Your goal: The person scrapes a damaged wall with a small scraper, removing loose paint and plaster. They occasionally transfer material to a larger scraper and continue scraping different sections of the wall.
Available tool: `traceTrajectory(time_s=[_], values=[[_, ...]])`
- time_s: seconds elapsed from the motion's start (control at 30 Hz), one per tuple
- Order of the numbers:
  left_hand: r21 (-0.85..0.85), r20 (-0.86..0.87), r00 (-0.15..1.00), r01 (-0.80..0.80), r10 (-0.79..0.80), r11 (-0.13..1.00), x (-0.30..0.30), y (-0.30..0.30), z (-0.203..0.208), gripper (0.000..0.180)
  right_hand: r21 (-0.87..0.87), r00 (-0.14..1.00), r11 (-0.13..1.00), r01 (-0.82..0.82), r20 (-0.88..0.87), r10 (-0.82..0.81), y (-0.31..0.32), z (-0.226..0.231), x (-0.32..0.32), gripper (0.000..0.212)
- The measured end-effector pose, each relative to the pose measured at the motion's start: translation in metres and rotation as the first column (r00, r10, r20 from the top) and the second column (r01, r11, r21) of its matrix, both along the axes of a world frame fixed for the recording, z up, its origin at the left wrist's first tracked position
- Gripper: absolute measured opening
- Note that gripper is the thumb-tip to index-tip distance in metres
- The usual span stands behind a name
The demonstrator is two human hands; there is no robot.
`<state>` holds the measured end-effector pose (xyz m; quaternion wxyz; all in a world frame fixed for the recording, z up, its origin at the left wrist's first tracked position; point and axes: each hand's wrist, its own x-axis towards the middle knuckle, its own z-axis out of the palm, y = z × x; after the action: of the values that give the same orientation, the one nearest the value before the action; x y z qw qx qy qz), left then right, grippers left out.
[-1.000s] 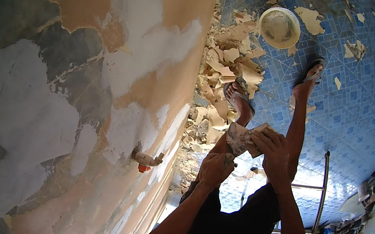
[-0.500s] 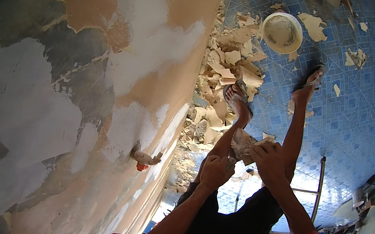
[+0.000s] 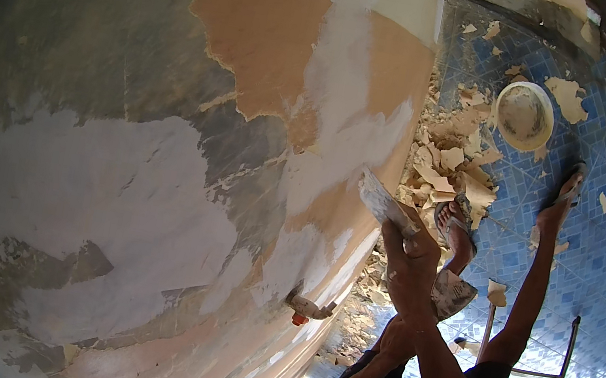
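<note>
I see the right hand raised and closed around the handle of a putty knife, whose plaster-smeared blade points up and left toward the wall. From this view I cannot tell whether the blade edge touches the wall or stands just off it. The blade sits level with the lower edge of the white filler streak on the orange patch of the wall.

The left hand is below the right hand and largely hidden behind the right forearm; I cannot tell how far it is open. A plaster-caked board shows just right of the right wrist, away from the wall; which hand holds it I cannot tell.

Low on the wall, below and left of the knife, a white tap with a red tip sticks out. At the foot of the wall lies a heap of peeled paint flakes on the blue tiled floor. A round white bowl stands on that floor beyond the heap, farther from the wall. My two sandalled feet rest on the tiles near the heap.
</note>
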<state>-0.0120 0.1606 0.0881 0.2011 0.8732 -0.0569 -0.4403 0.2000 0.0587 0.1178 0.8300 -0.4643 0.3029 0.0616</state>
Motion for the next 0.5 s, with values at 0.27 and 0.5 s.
traceTrajectory(time_s=[0.27,0.5], values=[[-0.03,0.073,0.996,-0.046,0.049,0.998,-0.001,-0.002,-0.002,0.027,-0.582,0.974,0.788,0.202,0.203,-0.1,0.09,0.03,0.071,0.065],[-0.045,0.097,0.995,0.017,-0.012,0.999,-0.001,0.004,-0.004,0.025,-0.499,0.974,0.864,0.063,0.218,0.055,0.106,0.046,0.016,0.063]])
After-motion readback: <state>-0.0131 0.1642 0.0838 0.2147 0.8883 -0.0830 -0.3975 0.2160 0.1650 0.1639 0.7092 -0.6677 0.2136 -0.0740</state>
